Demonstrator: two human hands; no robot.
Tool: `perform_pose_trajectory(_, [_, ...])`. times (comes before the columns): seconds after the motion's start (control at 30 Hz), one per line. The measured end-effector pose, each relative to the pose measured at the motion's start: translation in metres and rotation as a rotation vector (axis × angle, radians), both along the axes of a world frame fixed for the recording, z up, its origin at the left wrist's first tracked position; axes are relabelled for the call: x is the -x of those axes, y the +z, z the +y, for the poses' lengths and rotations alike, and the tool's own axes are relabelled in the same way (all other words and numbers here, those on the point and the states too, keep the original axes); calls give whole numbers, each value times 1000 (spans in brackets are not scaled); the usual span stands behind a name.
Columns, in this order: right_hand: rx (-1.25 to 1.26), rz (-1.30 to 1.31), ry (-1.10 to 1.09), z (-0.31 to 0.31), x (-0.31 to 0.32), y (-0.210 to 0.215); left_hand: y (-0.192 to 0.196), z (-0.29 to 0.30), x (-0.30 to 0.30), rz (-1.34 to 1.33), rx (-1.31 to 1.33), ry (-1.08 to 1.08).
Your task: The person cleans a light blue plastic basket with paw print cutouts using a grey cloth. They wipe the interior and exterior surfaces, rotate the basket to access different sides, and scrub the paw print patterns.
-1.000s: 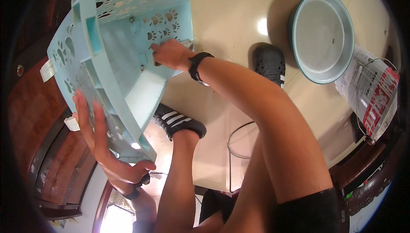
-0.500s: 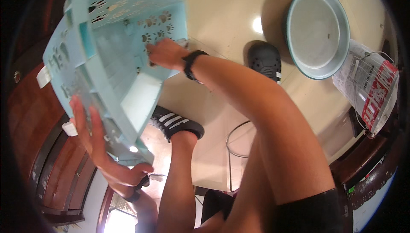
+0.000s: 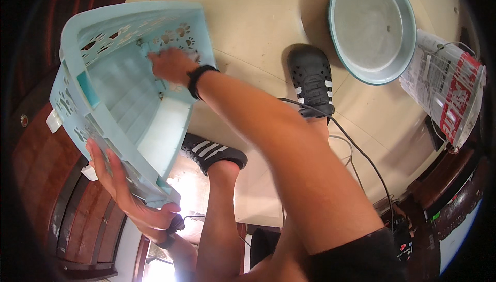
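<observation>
A light blue plastic basket (image 3: 121,83) with paw-print cutouts lies tilted at the left, its open side toward me. My left hand (image 3: 126,199) grips its near lower side, fingers spread along the outer wall and thumb at the corner. Reaching inside, my right hand (image 3: 173,67) presses against the paw-print wall, its fingers curled and slightly blurred. A greyish edge shows beside that hand; what it holds is hidden. Dark bands circle both wrists.
At the upper right stands a round blue-rimmed basin (image 3: 369,28), beside a bucket wrapped in printed sheeting (image 3: 444,85). Black clogs (image 3: 310,78) are on my feet on the tiled floor. A black cable (image 3: 356,153) crosses at the right; wooden furniture (image 3: 44,173) borders the left.
My right hand has moved left and deeper along the basket's inner wall. The basket sits lower and tilts differently. A black cable now shows by the right clog.
</observation>
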State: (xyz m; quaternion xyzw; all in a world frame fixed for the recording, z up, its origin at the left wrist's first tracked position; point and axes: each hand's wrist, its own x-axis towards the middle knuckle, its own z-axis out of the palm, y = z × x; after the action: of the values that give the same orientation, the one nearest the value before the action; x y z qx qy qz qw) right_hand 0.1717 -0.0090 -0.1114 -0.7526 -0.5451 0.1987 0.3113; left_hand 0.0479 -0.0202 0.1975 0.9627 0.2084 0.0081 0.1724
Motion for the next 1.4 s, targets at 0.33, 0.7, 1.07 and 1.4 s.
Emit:
perform_pose_trajectory(0.33, [-6,260,-204,-13,66,18,14,0,2,-11,25,101])
perform_pose_trajectory(0.7, [149,174,83,-51,69,31,5,-2,-3,-7,41,85])
perform_pose_trajectory(1.07, [-93,-159,-93,-28,-10,12,14,2,4,-3,-9,82])
perform_pose_trajectory(1.4, [181,-320,476,-92,25,41,8,3,4,-1,-38,71])
